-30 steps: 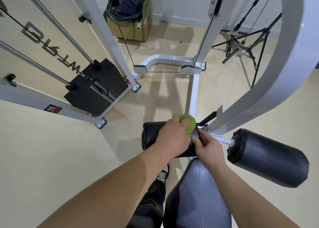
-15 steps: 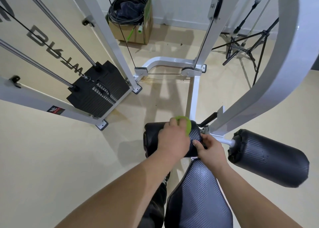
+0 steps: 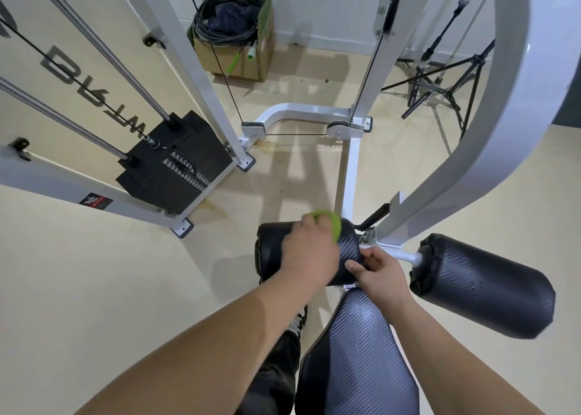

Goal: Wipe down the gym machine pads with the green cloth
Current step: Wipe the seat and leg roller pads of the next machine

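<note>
My left hand [image 3: 309,252] presses the green cloth [image 3: 333,222] on top of the left black roller pad [image 3: 270,248]; only the cloth's far edge shows past my fingers. My right hand [image 3: 379,271] grips the inner end of the same pad, thumb and fingers pinching its textured cover. The right roller pad [image 3: 484,284] sticks out untouched on its white bar. The black seat pad [image 3: 355,361] lies below both hands, between my forearms.
A white curved frame arm [image 3: 490,125] rises on the right. The black weight stack [image 3: 176,166] with steel guide rods stands at left. A cardboard box of cables [image 3: 234,43] and a black tripod [image 3: 440,78] sit by the far wall. My leg and shoe [image 3: 297,323] stand left of the seat.
My left hand with the cloth has slid slightly left along the top of the roller pad. My right hand has shifted its hold lower on the pad's inner end.
</note>
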Motion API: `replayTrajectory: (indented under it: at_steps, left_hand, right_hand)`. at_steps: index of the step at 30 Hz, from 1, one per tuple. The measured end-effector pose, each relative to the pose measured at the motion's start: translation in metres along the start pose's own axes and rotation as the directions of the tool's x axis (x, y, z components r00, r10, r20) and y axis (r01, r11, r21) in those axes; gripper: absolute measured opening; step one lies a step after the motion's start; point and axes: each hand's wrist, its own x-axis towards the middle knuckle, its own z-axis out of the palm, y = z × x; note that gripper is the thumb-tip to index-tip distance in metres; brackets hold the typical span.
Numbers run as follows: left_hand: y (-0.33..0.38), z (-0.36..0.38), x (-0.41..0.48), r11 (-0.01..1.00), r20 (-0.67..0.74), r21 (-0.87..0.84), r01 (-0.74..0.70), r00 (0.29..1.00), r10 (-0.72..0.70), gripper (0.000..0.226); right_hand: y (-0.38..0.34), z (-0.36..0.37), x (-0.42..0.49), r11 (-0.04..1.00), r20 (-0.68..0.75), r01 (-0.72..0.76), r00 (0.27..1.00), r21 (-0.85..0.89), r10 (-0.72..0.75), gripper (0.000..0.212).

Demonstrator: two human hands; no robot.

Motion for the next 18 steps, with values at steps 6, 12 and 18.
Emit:
replayTrajectory:
  at_steps: [6, 12, 18]
  left_hand:
    - [-0.029, -0.008, -0.013, 0.976, 0.045, 0.059, -0.209, 0.977, 0.207, 0.065]
    - [-0.081, -0.011, -0.041, 0.994, -0.094, 0.068, 0.09, 0.992, -0.084, 0.061]
    - [-0.02, -0.001, -0.03, 0.989, -0.071, 0.147, -0.029, 0.997, 0.039, 0.062]
  right_hand:
    - [0.01, 0.0, -0.008, 0.996, -0.024, -0.041, 0.999, -0.073, 0.039, 0.026]
    - [0.017, 0.005, -0.017, 0.981, -0.028, -0.07, 0.997, -0.182, 0.066, 0.019]
    - [-0.018, 0.003, -0.002, 0.998, -0.025, -0.047, 0.999, -0.044, 0.046, 0.042]
